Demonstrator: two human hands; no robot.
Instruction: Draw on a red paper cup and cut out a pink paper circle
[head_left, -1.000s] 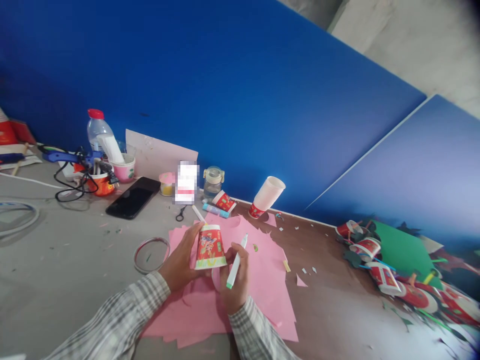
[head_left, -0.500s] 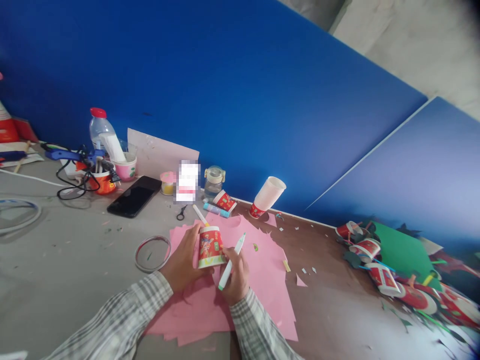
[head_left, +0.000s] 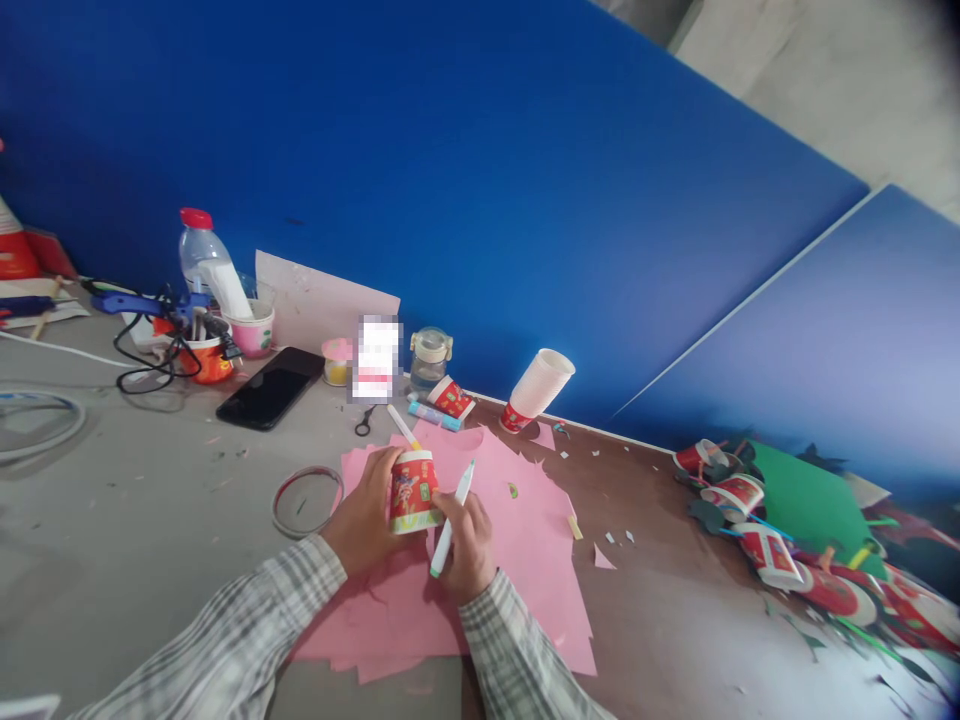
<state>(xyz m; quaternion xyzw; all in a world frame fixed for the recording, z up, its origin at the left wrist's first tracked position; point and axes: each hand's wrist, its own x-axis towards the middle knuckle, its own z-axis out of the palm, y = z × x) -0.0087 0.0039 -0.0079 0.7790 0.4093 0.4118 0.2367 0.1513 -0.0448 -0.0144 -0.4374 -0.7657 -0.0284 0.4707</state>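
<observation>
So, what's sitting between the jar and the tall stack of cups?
In the head camera's view, a small tilted red cup sits between the jar and the stack, with a blue tube just in front of it.

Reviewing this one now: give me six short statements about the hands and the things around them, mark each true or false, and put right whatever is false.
1. The left hand holds a red paper cup. True.
2. The right hand holds scissors. False: it holds a white marker.
3. Pink paper is spread beneath the hands. True.
4. The black phone lies on the pink paper. False: it lies on the grey table surface, left of that paper.
5. A green sheet lies among other red cups on the right. True.
6. The clear jar lies on its side. False: it stands upright.
</observation>
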